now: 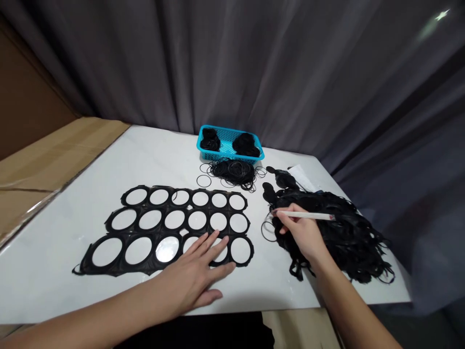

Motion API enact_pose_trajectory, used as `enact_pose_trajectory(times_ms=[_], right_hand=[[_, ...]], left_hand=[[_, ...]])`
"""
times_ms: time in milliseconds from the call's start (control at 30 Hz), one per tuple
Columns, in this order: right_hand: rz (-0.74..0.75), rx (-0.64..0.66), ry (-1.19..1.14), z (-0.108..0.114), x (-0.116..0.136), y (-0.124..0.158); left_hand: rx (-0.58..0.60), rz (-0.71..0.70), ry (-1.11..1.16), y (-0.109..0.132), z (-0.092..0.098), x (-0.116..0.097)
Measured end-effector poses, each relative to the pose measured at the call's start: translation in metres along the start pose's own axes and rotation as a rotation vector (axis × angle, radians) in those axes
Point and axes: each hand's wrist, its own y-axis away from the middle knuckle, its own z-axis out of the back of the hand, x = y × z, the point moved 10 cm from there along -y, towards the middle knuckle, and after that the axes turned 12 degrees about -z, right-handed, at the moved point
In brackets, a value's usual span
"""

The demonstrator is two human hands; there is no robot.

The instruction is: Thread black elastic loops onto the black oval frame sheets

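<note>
A black rubber-like sheet (132, 232) with rows of round holes lies flat on the white table. My left hand (199, 264) rests palm down over its lower right part, fingers spread, covering some holes. My right hand (303, 235) grips a slim white pen-like tool (312, 214) that points left, beside a heap of black scrap strips (348, 242). Close by the tool's left end is a thin black ring (268, 231); whether it hangs from the tip or lies on the table, I cannot tell.
A blue basket (228, 156) with two bundles of black rings stands at the back. In front of it is a pile of loose thin black rings (236, 172). A white paper piece (304, 177) lies behind the scraps. Cardboard (54, 160) borders the left, and a grey curtain (218, 63) hangs behind.
</note>
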Motion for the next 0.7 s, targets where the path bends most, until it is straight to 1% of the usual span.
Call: enact_pose_trajectory(times_ms=[33, 100, 167, 233, 267, 367, 433, 500, 533, 600, 667, 700], right_hand=[[-0.069, 0.07, -0.11, -0.007, -0.006, 0.0], [-0.179, 0.163, -0.321, -0.018, -0.015, 0.003], [-0.263, 0.21, -0.507, -0.024, -0.02, 0.003], [-0.327, 0.233, -0.679, -0.025, -0.023, 0.003], [-0.35, 0.234, -0.767, -0.025, -0.024, 0.003], [-0.422, 0.237, -1.02, -0.023, -0.026, 0.008], [-0.507, 0.269, -1.132, -0.024, -0.029, 0.017], [-0.583, 0.312, -1.202, -0.025, -0.031, 0.03], [-0.595, 0.326, -1.231, -0.023, -0.031, 0.036], [-0.54, 0.321, -1.279, -0.012, -0.03, 0.045], [-0.42, 0.259, -1.262, 0.003, -0.03, 0.048], [-0.36, 0.223, -1.215, 0.01, -0.03, 0.049]], left_hand=[[-0.001, -0.002, 0.014, -0.003, 0.005, 0.0], [0.001, 0.005, 0.054, -0.014, 0.013, 0.003], [0.005, 0.035, 0.097, -0.033, 0.019, 0.012], [0.011, 0.07, 0.116, -0.057, 0.018, 0.022], [0.019, 0.082, 0.11, -0.071, 0.015, 0.027], [0.011, 0.049, 0.092, -0.114, 0.003, 0.036], [0.026, 0.006, 0.102, -0.139, -0.009, 0.039], [0.05, -0.036, 0.132, -0.157, -0.018, 0.04], [0.06, -0.053, 0.156, -0.163, -0.021, 0.041], [0.074, -0.071, 0.222, -0.169, -0.02, 0.043], [0.078, -0.06, 0.31, -0.167, -0.01, 0.047], [0.08, -0.047, 0.362, -0.164, -0.003, 0.05]])
